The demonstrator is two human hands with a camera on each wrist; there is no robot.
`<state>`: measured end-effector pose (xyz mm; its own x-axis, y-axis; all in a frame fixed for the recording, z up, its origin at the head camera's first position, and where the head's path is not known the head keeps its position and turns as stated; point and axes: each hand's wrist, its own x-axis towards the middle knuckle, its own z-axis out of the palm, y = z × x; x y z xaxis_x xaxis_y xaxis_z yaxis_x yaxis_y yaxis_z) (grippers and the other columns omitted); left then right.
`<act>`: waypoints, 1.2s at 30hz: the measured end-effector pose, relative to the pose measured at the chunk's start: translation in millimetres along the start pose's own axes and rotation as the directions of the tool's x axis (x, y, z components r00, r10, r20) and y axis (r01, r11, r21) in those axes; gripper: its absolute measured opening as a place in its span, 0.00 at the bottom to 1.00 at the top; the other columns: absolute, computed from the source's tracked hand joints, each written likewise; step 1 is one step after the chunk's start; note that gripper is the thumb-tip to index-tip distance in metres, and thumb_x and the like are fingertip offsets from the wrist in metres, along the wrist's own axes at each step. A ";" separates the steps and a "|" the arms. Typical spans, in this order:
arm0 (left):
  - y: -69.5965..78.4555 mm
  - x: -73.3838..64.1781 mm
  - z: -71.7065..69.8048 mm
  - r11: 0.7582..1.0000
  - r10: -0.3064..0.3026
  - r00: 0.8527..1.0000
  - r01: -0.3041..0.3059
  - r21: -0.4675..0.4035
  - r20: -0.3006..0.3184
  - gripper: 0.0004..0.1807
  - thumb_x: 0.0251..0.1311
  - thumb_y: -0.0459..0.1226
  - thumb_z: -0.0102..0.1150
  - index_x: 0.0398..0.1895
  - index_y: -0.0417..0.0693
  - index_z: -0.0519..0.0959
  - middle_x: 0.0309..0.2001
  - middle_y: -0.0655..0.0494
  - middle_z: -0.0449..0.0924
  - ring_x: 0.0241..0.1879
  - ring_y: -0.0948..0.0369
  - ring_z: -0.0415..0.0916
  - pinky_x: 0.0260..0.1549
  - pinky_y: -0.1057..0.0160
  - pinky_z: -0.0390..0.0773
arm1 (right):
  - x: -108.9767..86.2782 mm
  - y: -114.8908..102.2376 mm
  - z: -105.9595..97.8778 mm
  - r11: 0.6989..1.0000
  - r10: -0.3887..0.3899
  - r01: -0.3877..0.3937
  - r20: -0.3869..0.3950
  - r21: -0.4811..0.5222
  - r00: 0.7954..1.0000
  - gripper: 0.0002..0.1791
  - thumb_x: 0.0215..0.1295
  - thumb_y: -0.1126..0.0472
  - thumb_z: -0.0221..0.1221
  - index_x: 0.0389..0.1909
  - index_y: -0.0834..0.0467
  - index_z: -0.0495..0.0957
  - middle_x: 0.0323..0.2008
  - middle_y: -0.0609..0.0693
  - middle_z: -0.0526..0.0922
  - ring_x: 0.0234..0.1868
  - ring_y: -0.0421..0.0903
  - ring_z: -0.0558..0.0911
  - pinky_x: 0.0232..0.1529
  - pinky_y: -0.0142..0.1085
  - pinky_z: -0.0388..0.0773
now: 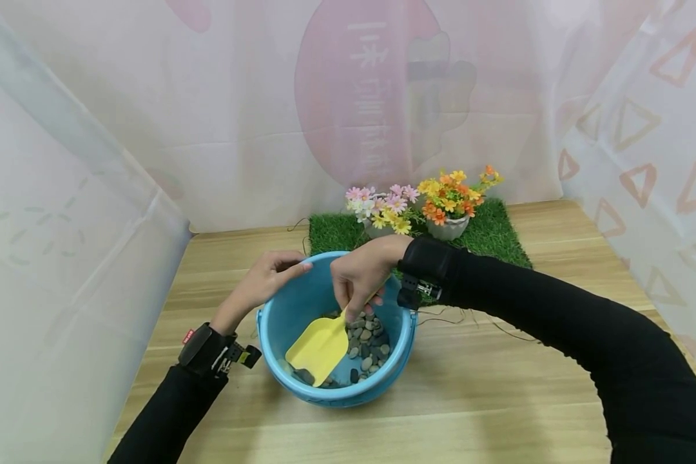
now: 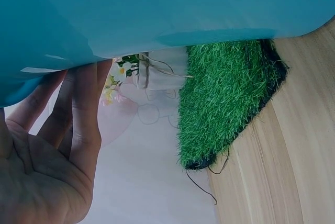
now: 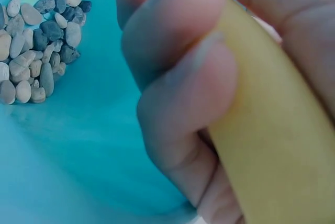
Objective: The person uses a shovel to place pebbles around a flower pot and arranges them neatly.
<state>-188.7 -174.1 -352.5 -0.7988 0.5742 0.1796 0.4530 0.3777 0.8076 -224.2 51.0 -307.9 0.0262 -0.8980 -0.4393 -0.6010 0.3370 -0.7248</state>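
Note:
A light blue bucket (image 1: 275, 348) stands on the wooden table, with grey and tan pebbles (image 1: 367, 345) on its bottom. Over its far left rim my left hand (image 1: 275, 277) is hooked, the thumb at the rim and the fingers (image 2: 84, 109) along the outer wall. My right hand (image 1: 362, 274) reaches into the bucket and grips the handle (image 3: 261, 124) of a yellow toy shovel (image 1: 319, 348). The shovel's blade slants down to the left, its tip low near the front wall beside a few dark pebbles. Fingers curl round the handle in the right wrist view.
Behind the bucket lies a mat of artificial grass (image 1: 499, 235). On it stand a pot of pink and yellow flowers (image 1: 383, 209) and a pot of orange flowers (image 1: 449, 203). Thin dark strings (image 1: 504, 332) trail over the table (image 1: 458, 412). Pale printed cloth (image 1: 238, 129) hangs around three sides.

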 end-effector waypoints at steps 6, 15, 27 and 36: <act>0.4 -0.2 -0.5 1.000 0.000 1.000 0.000 0.000 0.002 0.10 0.66 0.34 0.49 0.41 0.40 0.79 0.34 0.50 0.80 0.31 0.60 0.79 0.31 0.58 0.80 | -2.2 4.0 -0.6 0.999 -0.049 0.049 0.000 0.008 0.999 0.09 0.63 0.52 0.58 0.27 0.48 0.84 0.21 0.49 0.81 0.19 0.51 0.77 0.23 0.42 0.77; -15.0 2.5 2.1 1.000 -0.005 1.000 0.005 0.017 -0.006 0.09 0.66 0.35 0.49 0.41 0.43 0.80 0.34 0.53 0.80 0.30 0.61 0.78 0.30 0.58 0.80 | -16.6 4.4 -1.1 0.994 -0.069 0.069 -0.008 0.083 0.998 0.10 0.64 0.51 0.57 0.30 0.47 0.84 0.21 0.51 0.80 0.17 0.50 0.77 0.20 0.40 0.77; -26.1 3.7 2.1 0.999 -0.035 0.999 0.035 0.003 -0.021 0.10 0.66 0.41 0.50 0.40 0.50 0.81 0.34 0.57 0.80 0.31 0.60 0.79 0.30 0.57 0.80 | -13.3 3.4 1.0 0.993 -0.074 0.075 -0.012 0.096 0.997 0.09 0.64 0.54 0.57 0.31 0.49 0.84 0.22 0.53 0.81 0.19 0.53 0.77 0.19 0.41 0.76; -1.1 0.4 -0.1 1.000 -0.010 1.000 0.010 0.005 -0.008 0.09 0.66 0.34 0.49 0.40 0.41 0.80 0.33 0.51 0.80 0.30 0.61 0.78 0.30 0.58 0.80 | -7.6 4.2 2.7 0.992 -0.118 0.120 -0.044 0.045 0.992 0.09 0.66 0.56 0.54 0.33 0.49 0.83 0.23 0.45 0.81 0.23 0.53 0.79 0.24 0.40 0.78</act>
<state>-189.5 -174.4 -353.3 -0.8064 0.5647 0.1757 0.4468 0.3871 0.8065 -224.8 60.0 -309.0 0.0618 -0.9431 -0.3267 -0.5570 0.2391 -0.7954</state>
